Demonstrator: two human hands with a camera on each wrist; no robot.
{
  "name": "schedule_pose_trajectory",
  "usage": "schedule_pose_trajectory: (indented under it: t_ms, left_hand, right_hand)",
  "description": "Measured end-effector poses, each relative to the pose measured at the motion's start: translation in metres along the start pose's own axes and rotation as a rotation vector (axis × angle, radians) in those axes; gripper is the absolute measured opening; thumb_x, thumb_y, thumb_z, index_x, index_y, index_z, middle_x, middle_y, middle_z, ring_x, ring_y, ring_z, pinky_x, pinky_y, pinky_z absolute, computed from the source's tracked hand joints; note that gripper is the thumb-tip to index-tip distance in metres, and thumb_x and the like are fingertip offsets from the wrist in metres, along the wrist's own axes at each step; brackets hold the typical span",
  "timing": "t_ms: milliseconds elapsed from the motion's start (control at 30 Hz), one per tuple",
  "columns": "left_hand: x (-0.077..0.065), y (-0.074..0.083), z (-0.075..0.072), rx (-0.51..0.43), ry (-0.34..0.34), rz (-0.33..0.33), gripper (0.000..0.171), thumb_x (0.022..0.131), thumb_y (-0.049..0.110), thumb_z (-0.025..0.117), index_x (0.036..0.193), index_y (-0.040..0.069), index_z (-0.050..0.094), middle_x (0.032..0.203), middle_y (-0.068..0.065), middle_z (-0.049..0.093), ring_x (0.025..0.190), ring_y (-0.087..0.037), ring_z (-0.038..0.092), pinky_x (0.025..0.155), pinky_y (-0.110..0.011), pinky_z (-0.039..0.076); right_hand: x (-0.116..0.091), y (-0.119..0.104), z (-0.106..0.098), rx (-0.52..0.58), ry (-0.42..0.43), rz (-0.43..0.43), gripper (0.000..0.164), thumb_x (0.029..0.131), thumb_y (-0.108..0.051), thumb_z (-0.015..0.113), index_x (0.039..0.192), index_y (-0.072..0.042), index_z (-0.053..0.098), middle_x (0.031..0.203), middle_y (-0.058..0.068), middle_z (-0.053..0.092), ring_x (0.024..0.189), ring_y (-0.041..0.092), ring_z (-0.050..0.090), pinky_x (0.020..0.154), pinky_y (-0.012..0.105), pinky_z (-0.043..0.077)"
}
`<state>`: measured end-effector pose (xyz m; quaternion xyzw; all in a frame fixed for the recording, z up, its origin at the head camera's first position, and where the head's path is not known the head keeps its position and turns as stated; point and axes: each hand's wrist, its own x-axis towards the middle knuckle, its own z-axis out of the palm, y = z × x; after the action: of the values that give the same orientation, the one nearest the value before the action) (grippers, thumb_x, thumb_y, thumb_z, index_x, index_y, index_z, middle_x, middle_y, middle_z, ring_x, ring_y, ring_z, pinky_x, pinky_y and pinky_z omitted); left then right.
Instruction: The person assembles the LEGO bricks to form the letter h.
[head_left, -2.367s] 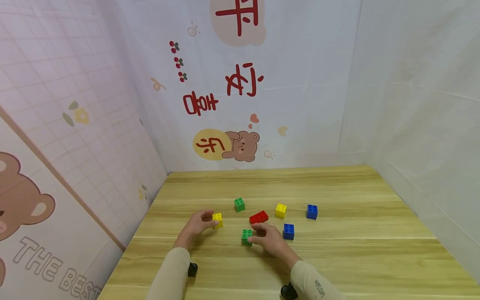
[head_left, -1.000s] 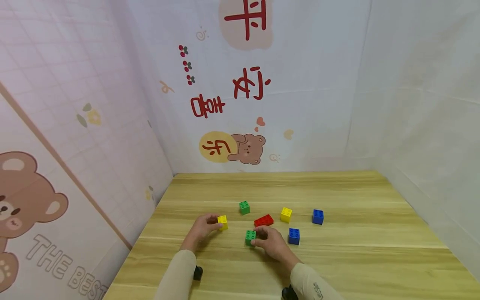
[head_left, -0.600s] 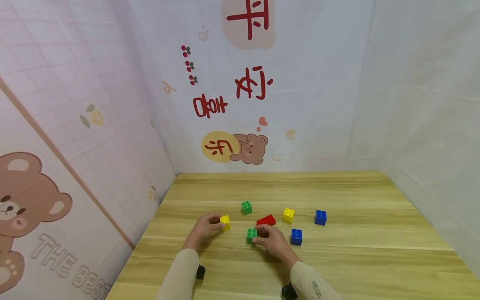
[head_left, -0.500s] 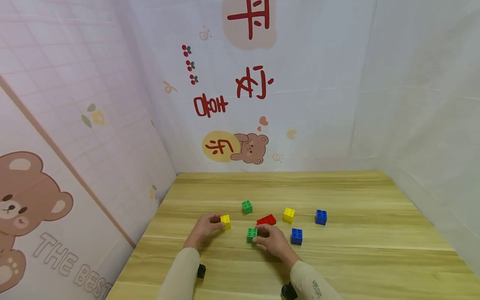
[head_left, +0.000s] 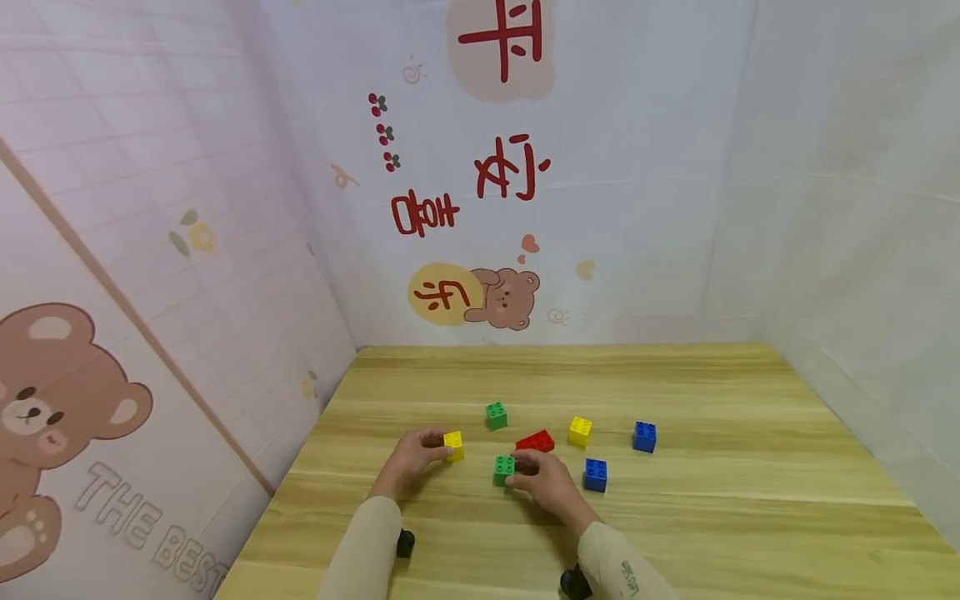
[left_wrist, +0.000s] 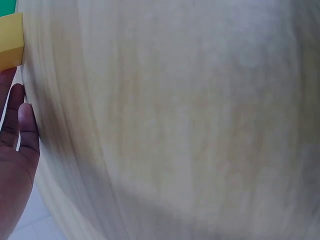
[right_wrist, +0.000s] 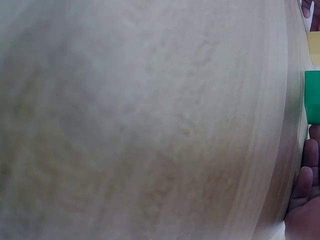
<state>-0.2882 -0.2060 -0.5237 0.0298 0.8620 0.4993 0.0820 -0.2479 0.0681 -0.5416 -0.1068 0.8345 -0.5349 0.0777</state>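
Observation:
In the head view my left hand (head_left: 412, 457) pinches a yellow toy building brick (head_left: 453, 445) between thumb and fingers, at the left of the group. To its right, my right hand (head_left: 546, 481) pinches a green brick (head_left: 504, 471) the same way. A small gap separates these two bricks. The left wrist view catches the yellow brick (left_wrist: 10, 42) at its edge, fingers just below it. In the right wrist view the green brick (right_wrist: 312, 97) shows beside the fingers. Just behind the right fingertips lies a red brick (head_left: 535, 442), longer than the others.
Another green brick (head_left: 497, 416) stands farther back on the wooden table (head_left: 712, 517). A second yellow brick (head_left: 580, 432) and two blue ones, the nearer (head_left: 596, 475) and the farther (head_left: 645, 437), stand to the right. Printed cloth walls (head_left: 615, 167) enclose the table's back and sides.
The head view has shifted, so everything sits farther right in it. Against the loose bricks, the right hand and its green brick have crept slightly left and away; the left hand has hardly moved.

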Motion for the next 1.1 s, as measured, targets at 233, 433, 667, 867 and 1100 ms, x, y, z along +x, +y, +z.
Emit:
schedule_pose_trajectory:
  t_ms: [233,433,667,867,1100]
  left_hand:
    - [0.005,0.004,-0.002,-0.011,0.005,-0.022,0.042,0.09,0.02,0.075,0.127,0.002,0.065,0.117,-0.009,0.066,0.11,-0.027,0.06,0.099,-0.049,0.044]
    - [0.007,0.009,-0.006,-0.025,0.005,-0.033,0.041,0.089,0.023,0.076,0.126,0.006,0.066,0.116,-0.008,0.066,0.11,-0.026,0.059,0.1,-0.05,0.042]
    - [0.006,0.015,-0.005,-0.026,-0.028,-0.007,0.046,0.088,0.031,0.077,0.126,0.007,0.066,0.117,-0.007,0.066,0.111,-0.026,0.059,0.098,-0.05,0.044]
    - [0.006,0.021,-0.001,-0.054,-0.054,0.046,0.045,0.089,0.031,0.077,0.126,0.007,0.066,0.115,-0.006,0.066,0.108,-0.024,0.06,0.094,-0.046,0.048]
    - [0.005,0.033,0.009,-0.066,-0.099,0.114,0.046,0.09,0.032,0.075,0.127,0.008,0.065,0.114,-0.005,0.066,0.106,-0.023,0.061,0.091,-0.041,0.051]
  right_hand:
    - [0.004,0.0,-0.004,0.016,-0.011,0.039,0.044,0.086,-0.018,0.079,0.127,-0.006,0.065,0.118,0.011,0.067,0.108,0.029,0.062,0.094,0.048,0.05]
    - [0.006,-0.002,-0.004,0.01,-0.017,0.052,0.046,0.086,-0.018,0.079,0.128,-0.006,0.065,0.119,0.012,0.067,0.109,0.029,0.062,0.094,0.048,0.05]
    - [0.003,0.0,-0.001,0.013,-0.019,0.062,0.047,0.086,-0.018,0.079,0.129,-0.006,0.065,0.121,0.012,0.066,0.111,0.031,0.061,0.095,0.049,0.049]
    - [0.003,-0.001,0.002,0.011,-0.01,0.046,0.046,0.086,-0.018,0.079,0.128,-0.006,0.066,0.122,0.012,0.066,0.112,0.031,0.061,0.095,0.049,0.049]
    - [0.003,-0.002,0.002,0.004,-0.008,0.074,0.047,0.086,-0.019,0.079,0.129,-0.007,0.065,0.123,0.011,0.066,0.112,0.03,0.061,0.096,0.049,0.049]
